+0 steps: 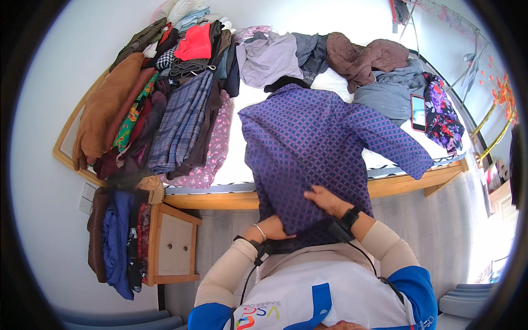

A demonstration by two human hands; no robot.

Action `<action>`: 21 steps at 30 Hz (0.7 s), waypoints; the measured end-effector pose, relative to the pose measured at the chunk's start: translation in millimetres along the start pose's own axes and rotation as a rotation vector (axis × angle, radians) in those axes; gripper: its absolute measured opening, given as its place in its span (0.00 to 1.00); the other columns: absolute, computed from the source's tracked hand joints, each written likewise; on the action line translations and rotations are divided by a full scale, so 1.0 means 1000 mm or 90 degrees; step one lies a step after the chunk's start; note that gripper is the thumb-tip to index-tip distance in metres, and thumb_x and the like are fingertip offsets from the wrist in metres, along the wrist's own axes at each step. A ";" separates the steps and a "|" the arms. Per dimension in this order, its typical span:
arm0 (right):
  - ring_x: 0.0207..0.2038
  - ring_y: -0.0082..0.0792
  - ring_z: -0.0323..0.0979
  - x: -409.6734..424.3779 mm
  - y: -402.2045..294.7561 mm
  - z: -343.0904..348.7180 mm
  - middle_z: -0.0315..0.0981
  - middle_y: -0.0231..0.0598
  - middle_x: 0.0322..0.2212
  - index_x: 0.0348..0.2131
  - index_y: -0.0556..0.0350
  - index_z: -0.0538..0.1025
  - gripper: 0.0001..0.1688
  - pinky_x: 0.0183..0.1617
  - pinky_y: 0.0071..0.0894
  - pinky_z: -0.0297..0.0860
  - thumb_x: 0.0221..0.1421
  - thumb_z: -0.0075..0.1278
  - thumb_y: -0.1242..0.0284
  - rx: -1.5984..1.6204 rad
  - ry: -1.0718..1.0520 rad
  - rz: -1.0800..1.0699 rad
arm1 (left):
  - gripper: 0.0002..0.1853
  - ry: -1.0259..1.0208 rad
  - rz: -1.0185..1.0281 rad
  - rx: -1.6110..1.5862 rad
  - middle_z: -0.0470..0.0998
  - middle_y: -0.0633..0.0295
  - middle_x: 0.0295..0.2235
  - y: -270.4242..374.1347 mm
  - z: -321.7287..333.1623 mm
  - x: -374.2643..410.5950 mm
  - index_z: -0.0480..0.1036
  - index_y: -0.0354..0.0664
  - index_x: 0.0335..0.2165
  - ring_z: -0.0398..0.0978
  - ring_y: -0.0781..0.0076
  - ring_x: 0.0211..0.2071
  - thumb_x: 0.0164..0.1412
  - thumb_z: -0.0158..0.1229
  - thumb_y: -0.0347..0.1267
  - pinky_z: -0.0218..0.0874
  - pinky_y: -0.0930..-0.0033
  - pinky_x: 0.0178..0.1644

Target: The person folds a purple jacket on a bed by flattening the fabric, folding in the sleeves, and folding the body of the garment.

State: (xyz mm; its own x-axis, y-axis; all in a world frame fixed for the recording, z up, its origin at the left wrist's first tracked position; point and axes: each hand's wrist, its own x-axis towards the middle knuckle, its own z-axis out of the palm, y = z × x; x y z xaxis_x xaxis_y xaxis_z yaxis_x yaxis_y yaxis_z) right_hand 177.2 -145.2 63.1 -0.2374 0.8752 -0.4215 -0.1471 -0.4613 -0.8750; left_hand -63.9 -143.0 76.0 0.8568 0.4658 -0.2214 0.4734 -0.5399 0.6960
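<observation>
A purple-and-navy checked long-sleeved garment (pixel 305 123) with a dark collar lies spread over the bed edge, its lower part hanging toward my body. One sleeve (pixel 392 140) stretches out to the right; the other side is folded inward along the body. My left hand (pixel 274 228) is closed on a lower fold of the checked cloth, some fingers hidden by it. Farther up and right, my right hand (pixel 326 200) rests against the same cloth with its fingertips pointing left. Whether those fingers grip the fabric is not plain.
Folded clothes, among them plaid cloth (pixel 179 123) and a brown fleece piece (pixel 109 107), fill the bed's left side. Loose grey (pixel 270 57) and brown (pixel 367 53) garments lie behind. A phone (pixel 418 112) rests at right. A draped nightstand (pixel 175 243) stands by the wooden bed frame (pixel 214 201).
</observation>
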 end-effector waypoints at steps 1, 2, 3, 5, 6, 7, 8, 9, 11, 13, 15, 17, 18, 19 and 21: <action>0.50 0.37 0.70 0.006 0.023 -0.007 0.68 0.45 0.52 0.56 0.69 0.63 0.28 0.59 0.34 0.64 0.61 0.48 0.70 -0.065 -0.038 0.003 | 0.19 0.002 -0.024 -0.028 0.79 0.50 0.38 0.002 0.008 -0.002 0.79 0.42 0.40 0.75 0.52 0.44 0.54 0.60 0.43 0.64 0.62 0.51; 0.50 0.37 0.70 0.006 0.035 -0.007 0.70 0.46 0.52 0.55 0.69 0.66 0.26 0.59 0.34 0.63 0.62 0.47 0.72 -0.152 0.010 0.059 | 0.19 -0.017 0.007 -0.041 0.79 0.50 0.38 -0.010 0.020 -0.004 0.79 0.41 0.39 0.75 0.51 0.42 0.55 0.59 0.42 0.64 0.61 0.50; 0.50 0.37 0.70 0.006 0.040 -0.010 0.70 0.45 0.51 0.54 0.68 0.66 0.25 0.59 0.34 0.64 0.62 0.47 0.72 -0.136 -0.006 0.066 | 0.19 -0.054 0.018 -0.020 0.79 0.51 0.41 -0.008 0.020 -0.006 0.78 0.40 0.41 0.75 0.52 0.43 0.56 0.59 0.41 0.64 0.61 0.50; 0.49 0.37 0.71 0.001 0.045 -0.012 0.72 0.45 0.49 0.53 0.67 0.68 0.23 0.58 0.35 0.64 0.62 0.47 0.72 -0.104 -0.044 0.090 | 0.19 -0.130 0.035 0.013 0.77 0.52 0.45 0.011 0.014 -0.015 0.77 0.39 0.43 0.74 0.54 0.44 0.57 0.58 0.40 0.63 0.61 0.51; 0.47 0.36 0.72 -0.008 0.030 -0.003 0.74 0.42 0.47 0.50 0.65 0.70 0.19 0.57 0.36 0.66 0.62 0.46 0.72 -0.003 -0.026 0.095 | 0.17 -0.127 0.009 -0.044 0.78 0.54 0.44 0.026 0.011 -0.025 0.78 0.40 0.42 0.74 0.57 0.43 0.58 0.58 0.39 0.63 0.63 0.50; 0.46 0.33 0.74 -0.022 0.004 0.010 0.75 0.40 0.44 0.47 0.63 0.72 0.16 0.54 0.35 0.68 0.62 0.46 0.72 0.081 -0.040 0.078 | 0.16 -0.118 0.018 -0.078 0.78 0.54 0.43 0.026 0.016 -0.033 0.78 0.40 0.41 0.74 0.58 0.43 0.58 0.59 0.38 0.64 0.63 0.50; 0.46 0.32 0.74 -0.024 -0.007 0.017 0.76 0.40 0.43 0.47 0.62 0.72 0.17 0.53 0.34 0.68 0.62 0.46 0.71 0.165 -0.051 0.024 | 0.15 -0.112 0.033 -0.105 0.78 0.55 0.43 0.027 0.019 -0.039 0.78 0.40 0.40 0.74 0.58 0.44 0.58 0.59 0.38 0.64 0.63 0.50; 0.46 0.31 0.74 -0.025 -0.014 0.022 0.76 0.39 0.43 0.47 0.62 0.72 0.17 0.52 0.33 0.69 0.62 0.47 0.70 0.252 -0.062 -0.030 | 0.15 -0.106 0.046 -0.130 0.78 0.55 0.42 0.028 0.020 -0.044 0.79 0.40 0.39 0.74 0.58 0.44 0.59 0.59 0.38 0.64 0.63 0.50; 0.43 0.31 0.74 -0.029 -0.036 0.035 0.76 0.40 0.42 0.46 0.63 0.72 0.18 0.50 0.33 0.70 0.62 0.47 0.68 0.283 -0.106 -0.082 | 0.13 -0.095 0.006 -0.180 0.78 0.57 0.42 0.041 0.012 -0.058 0.78 0.40 0.38 0.74 0.62 0.46 0.60 0.58 0.38 0.63 0.64 0.51; 0.40 0.31 0.75 -0.027 -0.037 0.037 0.76 0.42 0.41 0.44 0.64 0.72 0.18 0.46 0.31 0.71 0.62 0.47 0.67 0.102 -0.119 -0.103 | 0.13 -0.068 -0.006 -0.230 0.78 0.57 0.43 0.044 0.005 -0.067 0.78 0.40 0.38 0.73 0.63 0.47 0.61 0.58 0.38 0.63 0.64 0.52; 0.37 0.31 0.75 -0.011 -0.011 0.026 0.76 0.45 0.39 0.42 0.66 0.73 0.19 0.42 0.30 0.71 0.62 0.48 0.65 -0.291 -0.096 -0.079 | 0.13 -0.066 -0.008 -0.244 0.79 0.58 0.41 0.041 -0.007 -0.077 0.78 0.40 0.38 0.75 0.68 0.44 0.61 0.57 0.37 0.65 0.67 0.49; 0.33 0.41 0.75 -0.009 0.027 0.022 0.76 0.54 0.31 0.34 0.67 0.72 0.22 0.38 0.38 0.69 0.61 0.49 0.61 -0.464 -0.123 0.006 | 0.12 -0.090 -0.072 -0.252 0.80 0.59 0.39 0.043 -0.030 -0.084 0.78 0.39 0.38 0.76 0.70 0.41 0.62 0.57 0.36 0.66 0.69 0.47; 0.33 0.44 0.75 -0.017 0.033 0.023 0.76 0.53 0.31 0.33 0.67 0.72 0.22 0.39 0.40 0.69 0.61 0.49 0.61 -0.563 -0.131 -0.069 | 0.10 -0.068 -0.118 -0.246 0.81 0.60 0.36 0.046 -0.039 -0.087 0.78 0.39 0.37 0.77 0.73 0.38 0.62 0.57 0.34 0.67 0.72 0.43; 0.32 0.46 0.75 -0.022 0.036 0.022 0.76 0.53 0.30 0.33 0.66 0.72 0.22 0.39 0.41 0.69 0.61 0.49 0.60 -0.660 -0.137 -0.144 | 0.10 0.027 -0.115 -0.236 0.81 0.61 0.36 0.043 -0.044 -0.084 0.78 0.38 0.37 0.77 0.73 0.38 0.62 0.57 0.34 0.67 0.73 0.43; 0.37 0.52 0.74 -0.023 0.018 0.021 0.75 0.59 0.35 0.39 0.67 0.73 0.24 0.44 0.42 0.69 0.61 0.48 0.59 -0.671 -0.175 -0.086 | 0.09 0.217 -0.106 -0.220 0.81 0.61 0.36 0.034 -0.049 -0.079 0.78 0.38 0.37 0.77 0.73 0.38 0.61 0.57 0.32 0.67 0.73 0.43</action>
State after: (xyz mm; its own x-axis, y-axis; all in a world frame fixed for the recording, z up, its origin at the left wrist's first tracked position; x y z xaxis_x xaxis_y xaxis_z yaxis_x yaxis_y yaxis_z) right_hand 160.2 -177.2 62.0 -0.5057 0.7866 -0.3543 0.6760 0.1062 -0.7292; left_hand -125.0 -163.7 151.1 0.6324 0.7593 -0.1534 0.4530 -0.2018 0.8684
